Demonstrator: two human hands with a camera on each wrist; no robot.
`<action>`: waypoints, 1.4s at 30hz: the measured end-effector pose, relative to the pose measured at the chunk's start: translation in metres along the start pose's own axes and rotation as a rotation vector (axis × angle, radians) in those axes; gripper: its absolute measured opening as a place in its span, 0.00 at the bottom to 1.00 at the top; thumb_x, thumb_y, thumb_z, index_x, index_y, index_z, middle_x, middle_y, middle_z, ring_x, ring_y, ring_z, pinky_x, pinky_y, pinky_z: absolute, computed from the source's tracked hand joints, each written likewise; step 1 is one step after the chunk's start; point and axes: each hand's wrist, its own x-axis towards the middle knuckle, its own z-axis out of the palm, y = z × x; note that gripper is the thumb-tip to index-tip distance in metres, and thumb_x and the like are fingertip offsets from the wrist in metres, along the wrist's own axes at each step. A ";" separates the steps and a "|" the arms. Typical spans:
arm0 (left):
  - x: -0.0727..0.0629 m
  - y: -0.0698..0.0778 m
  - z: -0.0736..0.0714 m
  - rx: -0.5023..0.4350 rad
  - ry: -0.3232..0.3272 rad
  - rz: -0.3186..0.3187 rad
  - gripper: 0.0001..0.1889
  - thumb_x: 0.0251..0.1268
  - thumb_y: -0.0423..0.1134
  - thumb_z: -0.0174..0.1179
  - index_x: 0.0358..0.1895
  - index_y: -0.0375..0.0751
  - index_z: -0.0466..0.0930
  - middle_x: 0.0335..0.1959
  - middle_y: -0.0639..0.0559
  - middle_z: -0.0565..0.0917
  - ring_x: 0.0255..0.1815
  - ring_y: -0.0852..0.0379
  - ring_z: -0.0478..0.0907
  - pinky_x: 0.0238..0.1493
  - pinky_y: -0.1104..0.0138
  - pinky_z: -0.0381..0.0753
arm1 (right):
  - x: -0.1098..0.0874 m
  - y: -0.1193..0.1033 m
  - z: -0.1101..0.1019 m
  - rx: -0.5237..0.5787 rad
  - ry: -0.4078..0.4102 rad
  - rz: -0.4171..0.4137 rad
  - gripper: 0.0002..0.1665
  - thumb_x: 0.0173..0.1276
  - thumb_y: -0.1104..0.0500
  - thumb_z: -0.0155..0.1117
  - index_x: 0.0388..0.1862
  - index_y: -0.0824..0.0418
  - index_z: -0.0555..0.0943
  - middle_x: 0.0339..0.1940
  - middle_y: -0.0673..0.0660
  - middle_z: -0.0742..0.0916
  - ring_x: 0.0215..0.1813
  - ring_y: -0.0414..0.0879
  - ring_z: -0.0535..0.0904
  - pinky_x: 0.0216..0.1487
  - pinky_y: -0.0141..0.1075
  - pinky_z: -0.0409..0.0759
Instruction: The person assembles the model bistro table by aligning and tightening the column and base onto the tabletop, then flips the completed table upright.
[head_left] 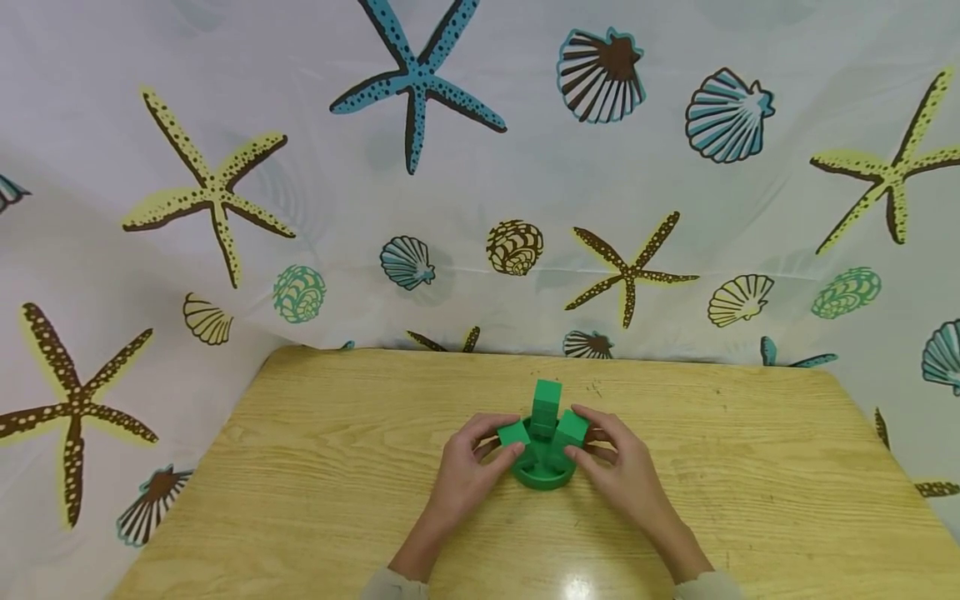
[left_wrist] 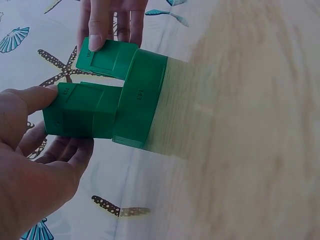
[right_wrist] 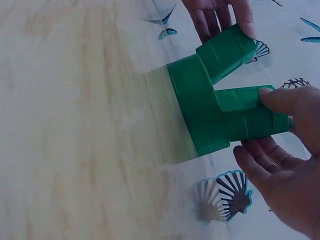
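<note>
A round green base [head_left: 543, 481] with a raised rim sits on the wooden table, and three green blocks stand up from it. My left hand [head_left: 468, 467] pinches the left green block [left_wrist: 75, 110] between thumb and fingers near its top. On the other side, my right hand [head_left: 618, 462] grips the right green block [right_wrist: 250, 112] the same way. Between and behind them rises the back green block [head_left: 547, 400], touched by neither hand. Both held blocks meet the base at their lower ends; how they sit inside it is hidden.
The wooden table [head_left: 337, 433] spreads around the base on all sides. A white cloth [head_left: 480, 192] printed with starfish and shells hangs behind the table and along its left and right edges.
</note>
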 end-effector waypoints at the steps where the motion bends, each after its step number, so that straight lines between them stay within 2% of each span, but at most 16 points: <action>1: 0.000 0.000 0.000 -0.004 0.000 0.002 0.18 0.69 0.31 0.68 0.61 0.36 0.82 0.56 0.44 0.80 0.63 0.45 0.77 0.65 0.59 0.78 | -0.001 0.000 -0.002 -0.002 -0.005 -0.007 0.32 0.68 0.62 0.74 0.70 0.52 0.77 0.56 0.58 0.83 0.55 0.54 0.83 0.56 0.41 0.85; 5: 0.000 -0.002 0.001 -0.009 -0.002 0.001 0.18 0.69 0.31 0.68 0.60 0.40 0.83 0.56 0.44 0.80 0.63 0.45 0.77 0.65 0.60 0.79 | -0.003 0.002 -0.010 -0.003 -0.032 -0.007 0.32 0.68 0.61 0.74 0.70 0.51 0.78 0.51 0.57 0.82 0.52 0.53 0.83 0.54 0.39 0.86; 8: 0.000 -0.002 0.001 -0.005 -0.002 -0.002 0.18 0.68 0.31 0.68 0.60 0.38 0.83 0.56 0.45 0.81 0.63 0.45 0.77 0.65 0.59 0.79 | -0.005 0.005 -0.016 0.027 -0.050 0.015 0.31 0.68 0.62 0.74 0.69 0.53 0.78 0.49 0.59 0.82 0.51 0.54 0.83 0.52 0.39 0.86; 12: 0.000 -0.001 0.001 0.005 -0.005 -0.004 0.18 0.68 0.31 0.68 0.60 0.35 0.82 0.56 0.45 0.81 0.63 0.45 0.78 0.65 0.59 0.79 | -0.005 0.007 -0.023 0.085 -0.045 0.047 0.27 0.69 0.64 0.73 0.66 0.61 0.78 0.53 0.61 0.83 0.57 0.55 0.82 0.56 0.40 0.85; 16: 0.000 -0.002 0.001 0.008 -0.002 -0.008 0.19 0.68 0.32 0.69 0.60 0.35 0.83 0.56 0.46 0.81 0.62 0.46 0.78 0.64 0.60 0.79 | -0.006 0.006 -0.024 0.126 -0.039 0.074 0.25 0.66 0.63 0.76 0.60 0.62 0.78 0.58 0.60 0.83 0.61 0.56 0.82 0.59 0.41 0.83; 22: 0.000 -0.003 0.001 0.004 0.014 -0.005 0.19 0.67 0.32 0.70 0.59 0.34 0.83 0.55 0.46 0.81 0.61 0.46 0.79 0.63 0.61 0.80 | -0.006 0.003 -0.020 0.120 -0.029 0.081 0.27 0.60 0.61 0.81 0.53 0.61 0.76 0.52 0.61 0.84 0.54 0.55 0.86 0.55 0.39 0.86; 25: 0.000 -0.003 0.001 0.000 0.013 0.004 0.19 0.67 0.33 0.70 0.59 0.33 0.83 0.55 0.45 0.81 0.61 0.46 0.79 0.62 0.62 0.81 | -0.005 0.004 -0.018 0.057 -0.038 0.053 0.29 0.60 0.59 0.81 0.58 0.58 0.78 0.52 0.59 0.83 0.52 0.54 0.85 0.54 0.40 0.86; 28: 0.001 -0.003 0.002 -0.004 0.012 0.015 0.18 0.67 0.33 0.70 0.59 0.33 0.83 0.55 0.45 0.81 0.61 0.46 0.79 0.62 0.62 0.81 | -0.004 0.005 -0.017 -0.006 -0.068 -0.011 0.32 0.63 0.59 0.79 0.65 0.57 0.80 0.51 0.57 0.82 0.50 0.54 0.83 0.54 0.42 0.86; 31: 0.002 -0.003 0.003 -0.011 0.009 0.020 0.18 0.67 0.32 0.70 0.58 0.32 0.83 0.54 0.44 0.81 0.61 0.45 0.79 0.62 0.62 0.80 | -0.004 0.005 -0.016 -0.008 -0.090 -0.055 0.32 0.63 0.62 0.77 0.67 0.60 0.80 0.51 0.57 0.82 0.52 0.54 0.82 0.56 0.42 0.85; 37: 0.002 -0.001 0.003 -0.023 0.014 0.024 0.17 0.66 0.31 0.70 0.56 0.32 0.84 0.54 0.44 0.82 0.60 0.46 0.79 0.63 0.60 0.81 | -0.002 0.004 -0.014 0.093 -0.138 -0.024 0.31 0.65 0.65 0.75 0.66 0.66 0.78 0.64 0.66 0.81 0.62 0.58 0.81 0.58 0.39 0.83; 42: 0.001 -0.001 0.001 -0.019 0.019 0.023 0.17 0.66 0.31 0.71 0.56 0.32 0.84 0.54 0.44 0.82 0.60 0.46 0.79 0.63 0.59 0.80 | -0.002 0.002 -0.011 0.065 -0.132 -0.002 0.30 0.64 0.66 0.76 0.65 0.65 0.78 0.62 0.67 0.82 0.61 0.60 0.82 0.55 0.39 0.85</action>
